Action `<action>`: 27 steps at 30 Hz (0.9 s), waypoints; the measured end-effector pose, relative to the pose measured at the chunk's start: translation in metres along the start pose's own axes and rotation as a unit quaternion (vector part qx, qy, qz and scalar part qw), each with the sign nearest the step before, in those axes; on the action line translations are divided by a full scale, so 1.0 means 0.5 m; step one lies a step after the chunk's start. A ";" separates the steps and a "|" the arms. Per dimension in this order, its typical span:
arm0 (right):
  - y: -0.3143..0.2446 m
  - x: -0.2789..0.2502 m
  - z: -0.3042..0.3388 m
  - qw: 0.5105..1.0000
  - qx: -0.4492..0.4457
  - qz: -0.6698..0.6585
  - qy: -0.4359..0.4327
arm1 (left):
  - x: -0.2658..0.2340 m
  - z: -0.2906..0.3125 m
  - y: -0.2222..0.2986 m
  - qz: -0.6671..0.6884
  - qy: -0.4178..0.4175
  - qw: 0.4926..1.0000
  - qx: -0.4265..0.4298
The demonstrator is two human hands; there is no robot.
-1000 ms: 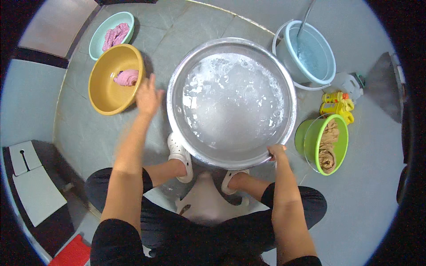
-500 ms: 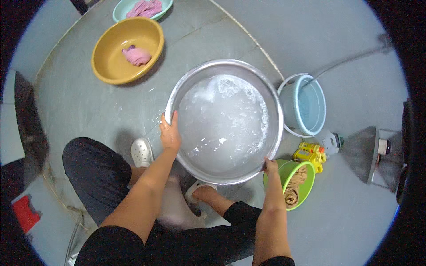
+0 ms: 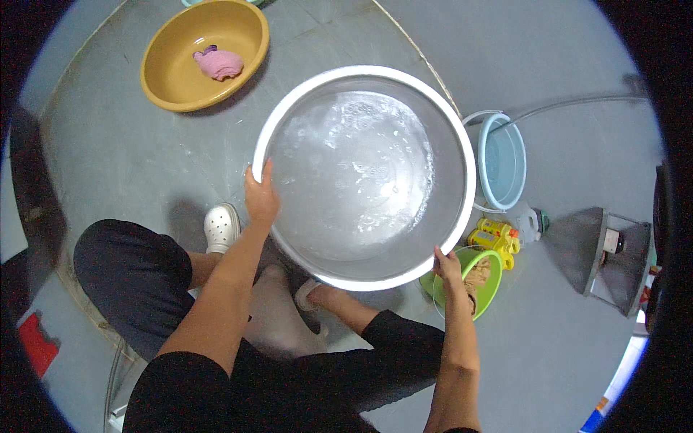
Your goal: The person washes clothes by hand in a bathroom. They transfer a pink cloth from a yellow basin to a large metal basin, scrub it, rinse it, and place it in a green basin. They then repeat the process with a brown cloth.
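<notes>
Round metal basin [image 3: 364, 70], water [image 3: 332, 173] within: before the person's legs [image 3: 119, 281]; whether clear of the floor [image 3: 108, 144], cannot tell. Left hand [image 3: 261, 198]: formerly off the basin, now pinching its left rim. Right hand [image 3: 447, 268]: pinching lower-right rim. Result: two-sided hold.

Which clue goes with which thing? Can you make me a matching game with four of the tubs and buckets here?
1. Metal basin
2. Gold basin
3. Green bucket
4. Blue bucket

A. Tan cloth inside
B. Grey hose at its rim
C. Left hand and right hand on its rim
D. Pink cloth inside

Right pairs: 1-C, 2-D, 3-A, 4-B
</notes>
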State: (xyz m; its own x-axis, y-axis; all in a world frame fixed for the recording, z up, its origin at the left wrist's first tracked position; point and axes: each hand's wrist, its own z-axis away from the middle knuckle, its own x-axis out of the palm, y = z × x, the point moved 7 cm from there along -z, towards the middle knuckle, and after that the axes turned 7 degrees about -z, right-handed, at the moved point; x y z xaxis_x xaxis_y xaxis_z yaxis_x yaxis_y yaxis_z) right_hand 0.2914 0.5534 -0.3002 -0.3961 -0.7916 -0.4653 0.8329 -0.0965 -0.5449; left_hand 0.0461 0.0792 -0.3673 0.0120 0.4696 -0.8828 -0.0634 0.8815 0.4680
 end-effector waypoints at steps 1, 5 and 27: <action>-0.002 -0.002 -0.003 0.999 -0.017 -0.042 0.014 | 0.004 -0.002 -0.002 -0.014 0.011 1.000 0.020; -0.063 -0.020 -0.020 0.998 -0.043 -0.036 -0.016 | 0.072 0.007 -0.075 0.116 0.008 0.993 -0.038; -0.243 -0.029 -0.028 0.979 -0.137 0.142 0.043 | 0.056 0.049 -0.061 0.027 0.015 0.998 -0.061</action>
State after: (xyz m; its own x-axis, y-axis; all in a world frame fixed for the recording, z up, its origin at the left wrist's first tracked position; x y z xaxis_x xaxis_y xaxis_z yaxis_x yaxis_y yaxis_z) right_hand 0.1906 0.5850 -0.2368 -0.2049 -0.7079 -0.6759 0.7833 0.2955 -0.5469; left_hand 0.0727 0.0668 -0.4054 -0.0241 0.5130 -0.8580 -0.1850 0.8412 0.5081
